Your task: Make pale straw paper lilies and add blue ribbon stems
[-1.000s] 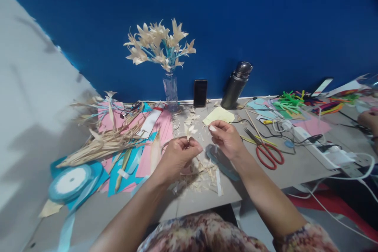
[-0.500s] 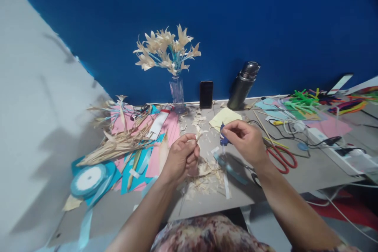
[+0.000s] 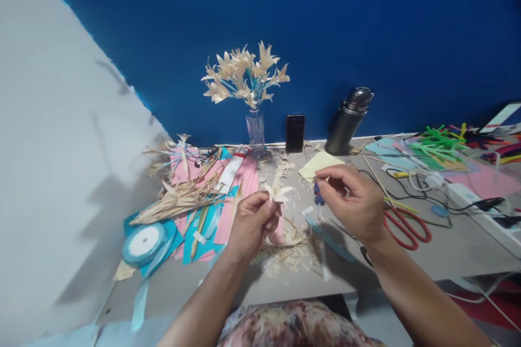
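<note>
My left hand (image 3: 251, 222) is closed in a pinch on a small cream flower (image 3: 277, 191) made of dried leaf strips, held upright above the grey table (image 3: 411, 257). My right hand (image 3: 354, 203) is curled round a small blue glue gun (image 3: 318, 196), whose tip points down just right of the flower. Below both hands lies a heap of cream leaf trimmings (image 3: 291, 252).
A glass vase of finished cream flowers (image 3: 246, 78), a black phone (image 3: 295, 133) and a metal flask (image 3: 349, 119) stand at the blue wall. Dried leaves (image 3: 179, 198), coloured paper and a blue ribbon roll (image 3: 145, 242) lie left; red scissors (image 3: 405, 225), cables and pipe cleaners (image 3: 442, 143) lie right.
My right hand picked up the blue glue gun and brought it close to the flower. My left hand raised the flower slightly. The view shifted left.
</note>
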Demonstrator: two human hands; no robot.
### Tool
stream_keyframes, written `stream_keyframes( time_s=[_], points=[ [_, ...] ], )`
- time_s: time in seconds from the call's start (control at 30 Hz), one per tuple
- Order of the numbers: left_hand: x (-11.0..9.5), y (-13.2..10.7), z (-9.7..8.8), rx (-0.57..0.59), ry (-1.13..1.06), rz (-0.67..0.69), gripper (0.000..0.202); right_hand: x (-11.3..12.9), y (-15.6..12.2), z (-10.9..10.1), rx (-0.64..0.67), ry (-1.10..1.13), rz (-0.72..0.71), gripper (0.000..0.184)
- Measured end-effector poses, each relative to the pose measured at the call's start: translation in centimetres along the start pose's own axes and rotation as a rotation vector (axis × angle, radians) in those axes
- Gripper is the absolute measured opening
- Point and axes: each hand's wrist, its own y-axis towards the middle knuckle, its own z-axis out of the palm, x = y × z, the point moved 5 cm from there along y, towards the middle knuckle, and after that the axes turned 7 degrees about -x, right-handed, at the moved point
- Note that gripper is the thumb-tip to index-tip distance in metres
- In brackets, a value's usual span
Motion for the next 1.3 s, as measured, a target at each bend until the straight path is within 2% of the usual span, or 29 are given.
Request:
stream_keyframes(
  time_s=[0.1, 0.3, 0.37, 0.43, 0.53, 0.6, 0.67, 0.77, 0.87, 0.93, 1.0, 1.3],
  points=[
    [-1.0, -0.2, -0.1, -0.029, 0.106, 0.123, 0.039, 1.0, 0.3, -0.1, 0.019, 0.036, -0.115, 0.015],
    [-5.5, -2.0, 1.0, -0.147, 0.455, 0.565, 0.017, 0.2, 0.3, -0.4, 0.048, 0.111, -0.013, 0.014],
    [-6.2, -2.4, 1.5, -0.163, 0.471, 0.627, 0.011, 0.2, 0.2, -0.8, 0.040, 0.128, 0.007, 0.013],
    [-5.8, -2.3, 1.6, -0.159, 0.433, 0.592, 0.007, 0.3, 0.1, -1.2, 0.017, 0.145, 0.032, 0.011],
    [-3.9, -1.5, 1.4, -0.135, 0.320, 0.423, 0.014, 1.1, -0.3, -1.7, -0.041, 0.183, 0.038, 0.011],
    [-2.7, -1.0, 1.4, -0.118, 0.249, 0.335, 0.018, 2.1, -0.6, -2.0, -0.091, 0.190, -0.034, 0.015],
    [-2.1, -0.8, 1.5, -0.120, 0.211, 0.313, 0.019, 3.2, -0.8, -2.2, -0.143, 0.166, -0.178, 0.022],
    [-2.2, -0.8, 1.8, -0.148, 0.220, 0.372, 0.015, 4.7, -1.1, -2.2, -0.181, 0.092, -0.420, 0.030],
    [-2.6, -1.2, 2.1, -0.182, 0.306, 0.478, 0.008, 5.4, -1.1, -2.0, -0.169, 0.013, -0.560, 0.034],
    [-2.9, -1.6, 2.4, -0.210, 0.350, 0.529, 0.003, 5.6, -0.9, -1.9, -0.155, -0.023, -0.598, 0.035],
    [-3.1, -1.9, 2.7, -0.225, 0.366, 0.552, 0.008, 5.7, -0.7, -1.7, -0.148, -0.055, -0.615, 0.034],
    [-3.8, -2.5, 3.9, -0.172, 0.463, 0.673, 0.017, 5.8, -0.1, -1.3, -0.176, -0.168, -0.642, 0.027]
  ],
)
